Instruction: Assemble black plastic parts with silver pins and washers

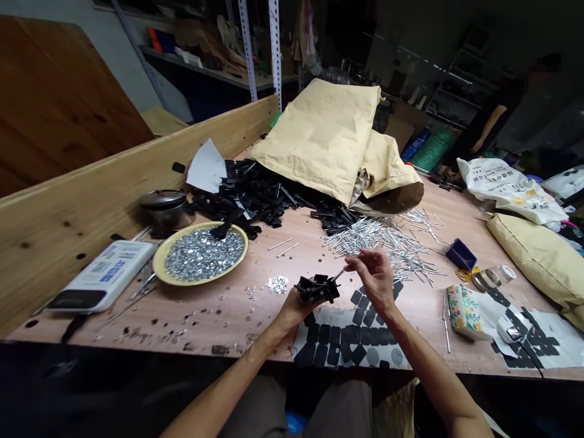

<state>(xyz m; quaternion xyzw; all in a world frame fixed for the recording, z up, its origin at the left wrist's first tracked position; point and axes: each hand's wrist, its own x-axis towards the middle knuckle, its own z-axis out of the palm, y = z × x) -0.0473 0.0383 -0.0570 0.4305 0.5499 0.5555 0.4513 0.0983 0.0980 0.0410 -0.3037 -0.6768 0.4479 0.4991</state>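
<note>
My left hand (292, 309) is closed around a bunch of black plastic parts (318, 288) held just above the table's front edge. My right hand (371, 274) pinches a thin metal pin (340, 274) whose tip touches the black parts. Beneath both hands lies a white sheet with black pads (340, 342). A heap of metal pins (387, 240) spreads just beyond my right hand. A small cluster of washers (277, 284) lies left of the black parts.
A yellow plate of washers (201, 254), a metal bowl (165, 208) and a white scale (103, 277) stand left. Black parts (255, 194) spill from tan paper sacks (328, 137). A blue box (460, 253), tape roll (490, 278), floral box (463, 310) sit right. A person (497, 121) stands far right.
</note>
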